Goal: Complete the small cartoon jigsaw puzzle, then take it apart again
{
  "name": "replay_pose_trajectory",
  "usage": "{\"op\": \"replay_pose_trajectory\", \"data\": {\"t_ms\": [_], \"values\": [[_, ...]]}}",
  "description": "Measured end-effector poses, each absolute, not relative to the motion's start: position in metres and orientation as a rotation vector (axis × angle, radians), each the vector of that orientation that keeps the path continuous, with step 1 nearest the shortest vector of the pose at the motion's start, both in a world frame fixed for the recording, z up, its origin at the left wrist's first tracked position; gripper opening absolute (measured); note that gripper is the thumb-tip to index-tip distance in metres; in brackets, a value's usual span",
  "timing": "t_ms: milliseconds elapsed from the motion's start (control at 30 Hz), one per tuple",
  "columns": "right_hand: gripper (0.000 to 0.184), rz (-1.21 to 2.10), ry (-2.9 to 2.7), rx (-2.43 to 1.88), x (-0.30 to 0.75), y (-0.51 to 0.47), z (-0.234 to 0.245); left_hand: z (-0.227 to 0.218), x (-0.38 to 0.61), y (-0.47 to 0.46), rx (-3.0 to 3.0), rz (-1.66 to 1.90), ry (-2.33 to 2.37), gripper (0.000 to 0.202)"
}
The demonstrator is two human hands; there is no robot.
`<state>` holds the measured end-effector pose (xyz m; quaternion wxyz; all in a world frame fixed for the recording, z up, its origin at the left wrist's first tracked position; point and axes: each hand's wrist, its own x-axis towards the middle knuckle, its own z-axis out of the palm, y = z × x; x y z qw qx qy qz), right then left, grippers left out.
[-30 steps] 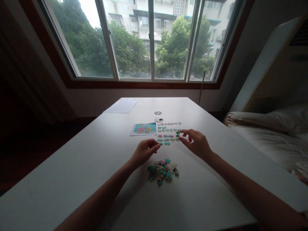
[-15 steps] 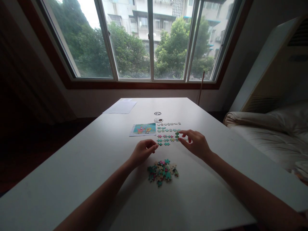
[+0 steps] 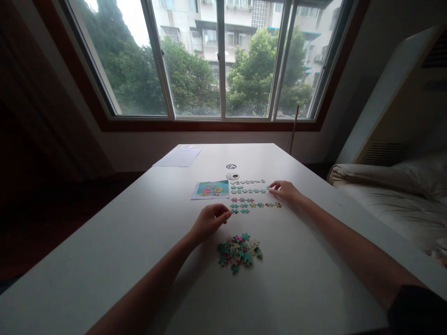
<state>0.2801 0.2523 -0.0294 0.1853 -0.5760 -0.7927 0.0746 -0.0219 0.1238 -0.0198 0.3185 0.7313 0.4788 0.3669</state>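
My right hand (image 3: 283, 190) pinches a small green jigsaw puzzle piece (image 3: 268, 187) at the right end of a row of green pieces (image 3: 249, 190). My left hand (image 3: 208, 222) rests on the table with fingers curled and thumb against the forefinger, its tips beside the left end of the lowest row of teal pieces (image 3: 245, 211). Whether anything is between those fingertips is too small to tell. Other rows of pink, yellow and pale pieces (image 3: 242, 200) lie between the hands. Closer to me is a loose heap of mixed puzzle pieces (image 3: 240, 252).
A colourful picture sheet (image 3: 211, 189) lies left of the rows. Two small round items (image 3: 232, 176) sit behind them, and white paper (image 3: 177, 157) lies at the far left of the white table (image 3: 139, 242). A padded seat (image 3: 384, 195) stands to the right, a window beyond.
My right hand has carried the green piece away from the middle of the rows, rightward and slightly back, to the row's end. My left hand has stayed nearly still. The view has shifted slightly.
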Motion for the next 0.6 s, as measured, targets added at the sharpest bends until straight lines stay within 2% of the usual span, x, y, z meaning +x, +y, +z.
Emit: {"op": "replay_pose_trajectory", "data": {"t_ms": [367,600], "values": [[0.025,0.309,-2.330,-1.638,0.288,0.265,-0.027,-0.023,-0.022,0.127,1.927,0.966,1.259,0.021],[0.022,0.281,-2.343,-1.434,0.266,0.221,-0.011,-0.020,-0.022,0.126,1.935,0.961,1.267,0.022]]}}
